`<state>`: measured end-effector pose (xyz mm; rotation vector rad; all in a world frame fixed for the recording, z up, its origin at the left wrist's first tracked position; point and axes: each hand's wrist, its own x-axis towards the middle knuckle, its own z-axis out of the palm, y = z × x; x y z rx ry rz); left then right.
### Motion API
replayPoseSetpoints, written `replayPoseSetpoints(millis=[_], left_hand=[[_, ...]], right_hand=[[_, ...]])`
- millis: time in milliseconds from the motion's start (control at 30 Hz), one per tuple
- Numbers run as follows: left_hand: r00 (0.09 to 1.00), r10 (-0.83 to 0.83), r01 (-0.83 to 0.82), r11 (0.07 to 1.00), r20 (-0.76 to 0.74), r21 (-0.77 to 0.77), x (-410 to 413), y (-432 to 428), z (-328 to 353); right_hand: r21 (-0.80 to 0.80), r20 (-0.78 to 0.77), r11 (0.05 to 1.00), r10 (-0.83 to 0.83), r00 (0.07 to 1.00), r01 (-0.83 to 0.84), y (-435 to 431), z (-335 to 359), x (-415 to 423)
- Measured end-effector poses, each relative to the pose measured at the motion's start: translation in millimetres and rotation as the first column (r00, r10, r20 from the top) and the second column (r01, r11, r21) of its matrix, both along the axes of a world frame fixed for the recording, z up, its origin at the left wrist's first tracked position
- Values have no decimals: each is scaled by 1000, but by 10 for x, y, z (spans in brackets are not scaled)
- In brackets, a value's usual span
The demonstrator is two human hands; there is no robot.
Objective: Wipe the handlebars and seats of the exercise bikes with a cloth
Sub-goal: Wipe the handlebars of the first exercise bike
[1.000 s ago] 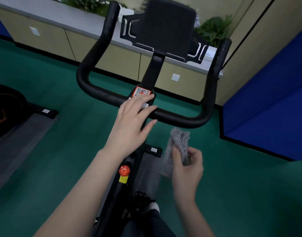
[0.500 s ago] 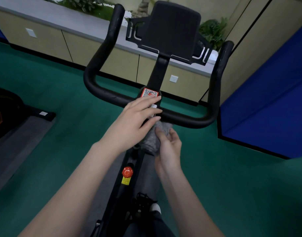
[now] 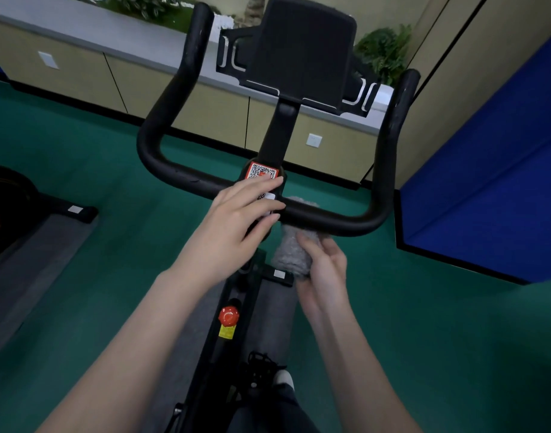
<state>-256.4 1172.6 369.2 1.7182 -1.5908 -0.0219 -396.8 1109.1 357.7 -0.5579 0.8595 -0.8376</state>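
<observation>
Since your right hand [image 3: 324, 270] grips the grey cloth [image 3: 294, 251] wrapped round the handlebar [image 3: 330, 218] just right of the QR sticker [image 3: 261, 171], and your flat left hand [image 3: 233, 220] rests below that sticker, wipe rightward along that handlebar.

Black handlebars [image 3: 330, 218], seemingly grey cloth [image 3: 291, 253], green floor [image 3: 80, 151]

handlebar [image 3: 330, 217]: black, smooth, slight sheen
cloth [image 3: 294, 251]: grey, fuzzy, nubby
floor [image 3: 455, 323]: green, matt
knob [image 3: 228, 315]: red, glossy plastic
</observation>
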Motion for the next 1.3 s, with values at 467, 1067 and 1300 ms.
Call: replayPoseSetpoints(millis=[467, 1067, 1300], left_hand=[[957, 201, -200, 979, 208, -25, -216, -133, 3], [919, 286, -271, 958, 273, -90, -226, -177, -62], [921, 287, -272, 958, 264, -90, -218, -177, -64]], right_hand=[[-17, 38, 997, -75, 996, 76, -116, 35, -257], [-87, -222, 994, -89, 971, 71, -49, 55, -396], [-384, -360, 883, -413, 837, 271, -42, 18, -479]])
